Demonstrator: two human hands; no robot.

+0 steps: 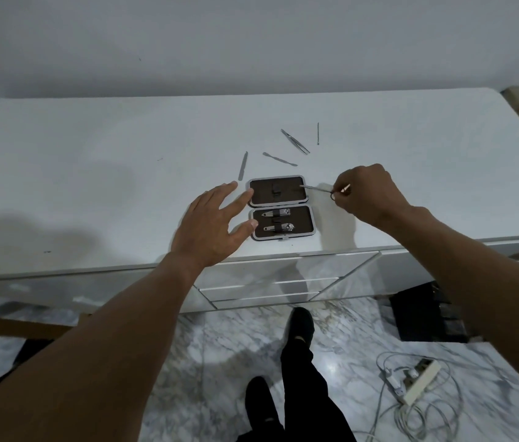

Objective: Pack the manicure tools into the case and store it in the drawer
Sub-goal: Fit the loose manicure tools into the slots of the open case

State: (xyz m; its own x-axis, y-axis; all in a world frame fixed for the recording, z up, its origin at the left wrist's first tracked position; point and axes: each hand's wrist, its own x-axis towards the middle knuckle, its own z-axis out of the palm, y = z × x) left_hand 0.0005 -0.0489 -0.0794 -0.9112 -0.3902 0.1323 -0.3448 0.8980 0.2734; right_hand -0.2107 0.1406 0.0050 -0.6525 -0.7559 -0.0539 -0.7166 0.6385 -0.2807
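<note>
An open manicure case [296,180] lies near the front edge of the white dresser top [92,148]. Two nail clippers [277,213] sit strapped in its near half; the far half holds only an empty strap. My left hand [212,224] rests open, fingertips touching the case's left edge. My right hand [368,193] pinches small scissors [317,188], their tips pointing over the far half's right side. Behind the case lie a nail file [243,165], a cuticle pusher [280,159], tweezers [295,141] and a thin pick [318,133].
Closed drawers [261,282] front the dresser below the case. On the marble floor at the right lie a power strip [419,382] and tangled white cables. My legs stand below the drawers. A dark object [424,314] stands under the dresser's right end.
</note>
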